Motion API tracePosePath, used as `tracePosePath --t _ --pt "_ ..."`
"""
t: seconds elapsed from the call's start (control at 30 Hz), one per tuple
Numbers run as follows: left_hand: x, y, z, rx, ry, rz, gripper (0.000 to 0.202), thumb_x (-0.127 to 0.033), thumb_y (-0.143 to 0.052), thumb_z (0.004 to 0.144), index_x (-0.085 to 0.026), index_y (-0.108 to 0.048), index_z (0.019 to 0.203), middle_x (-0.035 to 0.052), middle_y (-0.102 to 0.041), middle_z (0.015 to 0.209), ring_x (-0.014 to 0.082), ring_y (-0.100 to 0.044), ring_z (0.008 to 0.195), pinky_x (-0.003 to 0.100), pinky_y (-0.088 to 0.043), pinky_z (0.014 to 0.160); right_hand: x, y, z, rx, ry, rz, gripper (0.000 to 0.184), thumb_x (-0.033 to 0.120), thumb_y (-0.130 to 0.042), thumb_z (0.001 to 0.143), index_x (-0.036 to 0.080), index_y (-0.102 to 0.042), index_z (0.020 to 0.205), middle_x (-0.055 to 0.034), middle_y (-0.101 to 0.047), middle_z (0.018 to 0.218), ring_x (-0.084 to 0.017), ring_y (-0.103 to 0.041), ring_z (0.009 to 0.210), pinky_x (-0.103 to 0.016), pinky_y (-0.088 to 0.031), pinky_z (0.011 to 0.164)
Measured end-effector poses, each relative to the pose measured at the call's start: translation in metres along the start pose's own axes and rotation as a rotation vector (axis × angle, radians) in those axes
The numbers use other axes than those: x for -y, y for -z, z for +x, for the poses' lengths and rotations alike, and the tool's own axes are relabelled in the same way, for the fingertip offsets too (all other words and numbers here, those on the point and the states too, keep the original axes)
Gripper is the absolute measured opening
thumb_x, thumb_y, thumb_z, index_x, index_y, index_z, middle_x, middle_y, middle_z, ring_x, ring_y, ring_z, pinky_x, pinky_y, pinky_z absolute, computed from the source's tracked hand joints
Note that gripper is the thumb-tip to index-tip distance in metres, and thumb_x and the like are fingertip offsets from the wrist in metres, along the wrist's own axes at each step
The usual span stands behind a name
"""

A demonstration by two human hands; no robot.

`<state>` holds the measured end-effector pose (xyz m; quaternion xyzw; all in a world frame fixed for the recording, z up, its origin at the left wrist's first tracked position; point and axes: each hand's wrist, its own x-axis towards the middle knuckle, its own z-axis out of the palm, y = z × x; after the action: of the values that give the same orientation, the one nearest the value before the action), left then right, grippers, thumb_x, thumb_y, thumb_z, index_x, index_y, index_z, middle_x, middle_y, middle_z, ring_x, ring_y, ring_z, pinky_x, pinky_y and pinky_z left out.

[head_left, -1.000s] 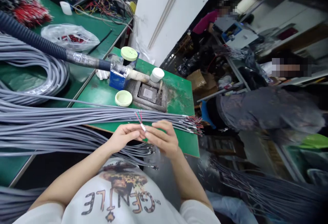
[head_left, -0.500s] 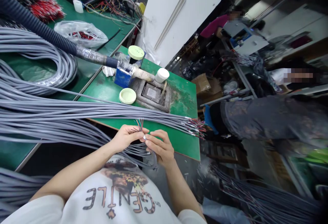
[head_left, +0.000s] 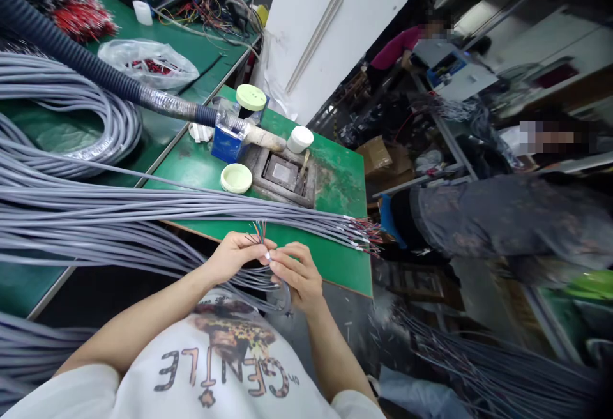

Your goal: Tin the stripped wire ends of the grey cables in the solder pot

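Note:
Between my hands is the end of a grey cable (head_left: 267,255), with a white band where the sheath stops and thin coloured wires fanning upward. My left hand (head_left: 238,254) pinches it between thumb and fingers, just below the bare wires. From the other side, my right hand (head_left: 297,273) closes its fingertips on the same cable at the white band. Below my hands more grey cables (head_left: 256,278) hang in a bundle. Just beyond them, a long bundle of grey cables (head_left: 268,213) lies across the green table, its stripped coloured ends (head_left: 366,235) at the right.
A soldering pot (head_left: 283,173) is set on the green table (head_left: 342,179). Around it stand a white jar (head_left: 300,139), a pale green lid (head_left: 236,178) and a fume hose (head_left: 167,101). Coiled cable (head_left: 115,131) fills the left. A person (head_left: 498,214) is at the right.
Both hands keep their hold on the cable end, with hardly any movement of the fingers. The whole view has shifted slightly.

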<state>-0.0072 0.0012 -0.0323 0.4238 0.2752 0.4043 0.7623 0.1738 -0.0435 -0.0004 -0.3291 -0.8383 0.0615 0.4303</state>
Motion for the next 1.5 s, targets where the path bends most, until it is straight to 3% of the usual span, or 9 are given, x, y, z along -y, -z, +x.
tracePosePath --t 0.3,0.43,0.63,0.9,1.07,1.2,1.3,1.37,1.5 --pt "0.000 -0.017 0.004 0.106 -0.036 -0.036 0.030 -0.043 -0.071 0.075 -0.016 -0.074 0.062 0.0049 -0.065 0.064 0.0145 -0.055 0.065 0.028 -0.043 0.068 0.020 0.005 -0.015 0.010 -0.043 -0.044 0.028 0.020 -0.057 0.088 0.025 -0.060 0.116 -0.0074 -0.069 0.099 -0.019 -0.062 0.095 -0.039 -0.052 0.078" --pt "-0.002 -0.029 0.011 0.247 -0.072 0.291 0.042 -0.045 -0.054 0.088 -0.016 -0.075 0.068 0.0073 -0.069 0.068 0.0161 -0.059 0.068 0.030 -0.045 0.072 0.037 0.032 -0.041 0.126 -0.103 -0.227 0.024 0.011 -0.048 0.085 0.021 -0.062 0.101 -0.0056 -0.066 0.084 -0.017 -0.061 0.083 -0.037 -0.051 0.079" --pt "-0.009 -0.010 0.038 0.028 -0.529 1.116 0.024 -0.034 -0.057 0.088 -0.019 -0.072 0.098 0.0098 -0.072 0.095 0.0223 -0.059 0.088 0.037 -0.042 0.082 0.051 0.097 -0.105 0.372 -0.757 -0.595 0.023 0.016 -0.048 0.083 0.018 -0.066 0.097 -0.0053 -0.069 0.072 -0.018 -0.061 0.060 -0.030 -0.047 0.058" --pt "-0.005 -0.013 0.073 -0.027 -0.610 1.662 0.015 -0.022 -0.053 0.086 -0.016 -0.068 0.089 0.0122 -0.065 0.085 0.0275 -0.054 0.085 0.039 -0.034 0.070 0.027 0.028 -0.076 0.328 -1.116 0.391 0.029 0.036 -0.053 0.088 0.015 -0.068 0.102 -0.0051 -0.072 0.076 -0.014 -0.065 0.064 -0.025 -0.050 0.059" --pt "-0.017 -0.027 0.047 0.016 -0.693 1.443 0.013 -0.024 -0.054 0.088 -0.017 -0.064 0.085 0.0068 -0.063 0.080 0.0206 -0.054 0.076 0.033 -0.037 0.067 -0.008 0.000 -0.043 -0.293 -1.124 0.812 0.051 0.054 -0.049 0.087 0.014 -0.057 0.118 -0.0116 -0.072 0.090 -0.013 -0.065 0.059 -0.023 -0.048 0.048" --pt "-0.009 -0.028 0.016 0.117 -0.719 1.317 0.014 -0.025 -0.052 0.090 -0.018 -0.063 0.085 0.0057 -0.063 0.078 0.0176 -0.054 0.072 0.030 -0.040 0.066 -0.023 0.023 -0.019 -0.823 -1.007 0.609 0.045 0.050 -0.045 0.090 0.015 -0.056 0.116 -0.0097 -0.072 0.086 -0.015 -0.066 0.063 -0.025 -0.049 0.052" --pt "0.002 -0.023 0.002 0.256 -0.621 1.288 0.016 -0.025 -0.050 0.090 -0.018 -0.063 0.083 0.0049 -0.062 0.075 0.0165 -0.054 0.070 0.029 -0.041 0.066 -0.019 0.040 -0.008 -0.938 -0.906 0.414 0.040 0.045 -0.043 0.092 0.016 -0.056 0.116 -0.0017 -0.067 0.067 -0.013 -0.061 0.055 -0.026 -0.049 0.054" --pt "0.004 -0.019 -0.002 0.308 -0.510 1.182 0.015 -0.028 -0.054 0.089 -0.018 -0.064 0.083 0.0045 -0.062 0.075 0.0163 -0.055 0.071 0.030 -0.043 0.068 -0.011 0.041 -0.005 -0.791 -0.879 0.328 0.037 0.044 -0.042 0.093 0.016 -0.059 0.111 0.0029 -0.059 0.053 -0.012 -0.055 0.047 -0.024 -0.046 0.051" --pt "-0.007 -0.016 0.001 0.157 -0.256 0.744 0.020 -0.034 -0.065 0.081 -0.018 -0.067 0.093 0.0031 -0.063 0.077 0.0144 -0.057 0.072 0.027 -0.046 0.068 0.007 0.021 -0.009 -0.125 -0.935 0.277 0.032 0.039 -0.043 0.093 0.017 -0.062 0.105 0.0045 -0.055 0.050 -0.010 -0.052 0.044 -0.021 -0.043 0.049"
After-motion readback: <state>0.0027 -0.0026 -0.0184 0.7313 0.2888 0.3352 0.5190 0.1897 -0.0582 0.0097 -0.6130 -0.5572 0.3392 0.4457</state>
